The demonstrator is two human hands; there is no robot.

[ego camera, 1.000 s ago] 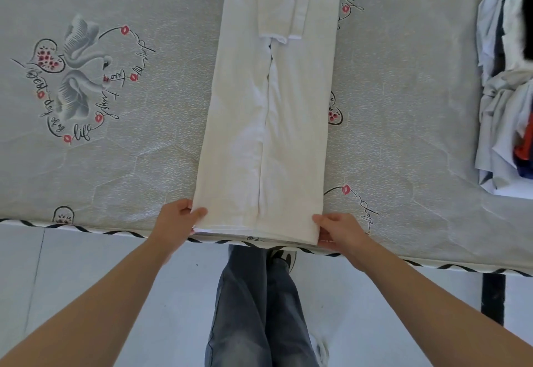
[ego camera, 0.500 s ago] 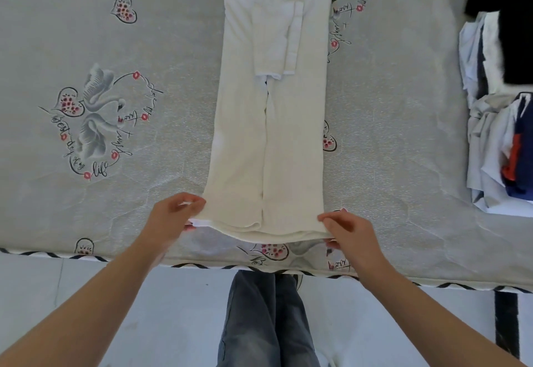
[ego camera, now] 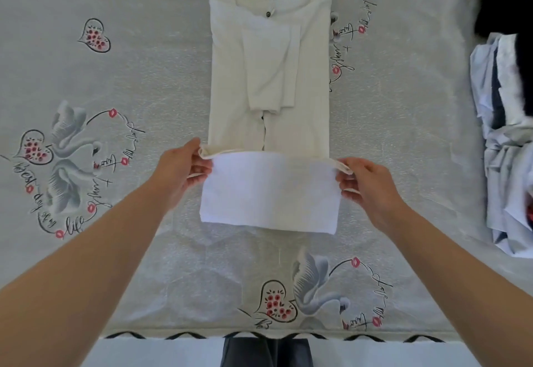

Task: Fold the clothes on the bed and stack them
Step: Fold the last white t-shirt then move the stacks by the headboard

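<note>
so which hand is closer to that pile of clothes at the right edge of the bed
Right. The right hand pinches the white shirt's lifted hem on the side toward the clothes pile; the left hand pinches the hem's far corner.

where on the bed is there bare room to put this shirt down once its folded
Bare sheet lies left of the white shirt, around the swan print, and near the bed edge below the raised hem that the left hand and right hand pinch. A narrower strip runs right of the shirt. The far right is crowded by the clothes pile.
</note>
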